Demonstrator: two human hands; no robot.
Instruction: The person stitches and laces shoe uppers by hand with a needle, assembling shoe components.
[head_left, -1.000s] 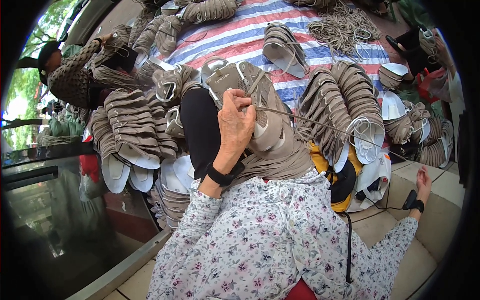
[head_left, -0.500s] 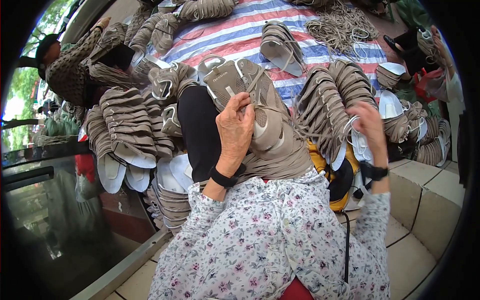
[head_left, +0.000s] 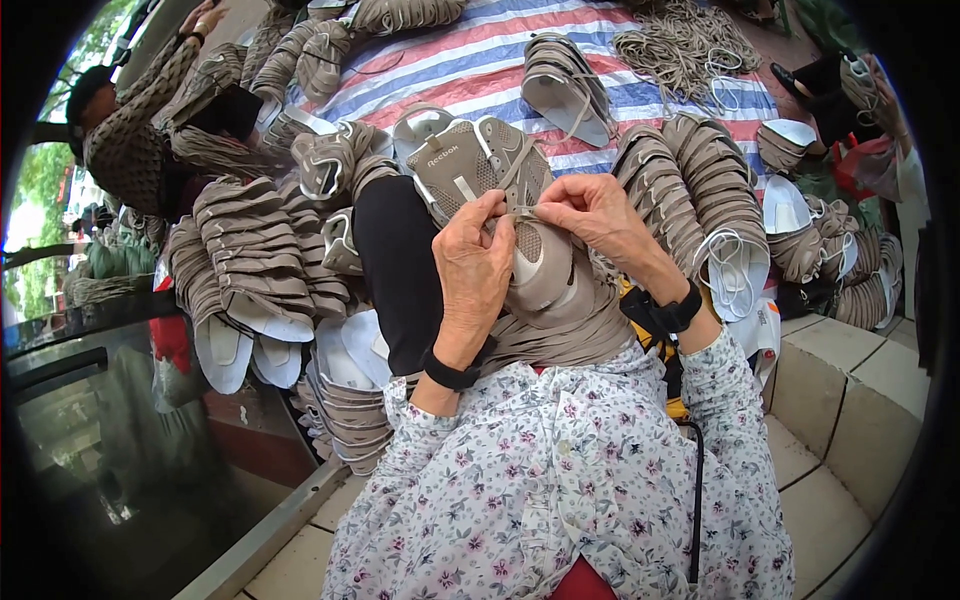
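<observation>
A beige shoe upper (head_left: pixel 545 272) with mesh panels and pale trim lies across my lap, its toe toward me. My left hand (head_left: pixel 470 270) is closed in a pinch on the upper beside the eyelets. Thumb and forefinger of my right hand (head_left: pixel 605 225) press together on a beige shoelace (head_left: pixel 522 168) at the eyelet row, close to the left fingertips. The lace's tip is hidden between the fingers. Beneath the upper, a bundle of beige laces (head_left: pixel 560 345) spreads over my lap.
Stacked shoe uppers stand left (head_left: pixel 250 250) and right (head_left: pixel 695 190). A striped sheet (head_left: pixel 460 60) lies ahead, bearing another stack (head_left: pixel 565 90) and a heap of laces (head_left: pixel 685 50). A tiled step (head_left: pixel 840 380) is at right, a dark glass panel (head_left: pixel 120 430) at left. Other people sit at both sides.
My right hand has come in from the right, where it was raised and blurred, to the eyelets beside my left hand. My left hand stays on the upper.
</observation>
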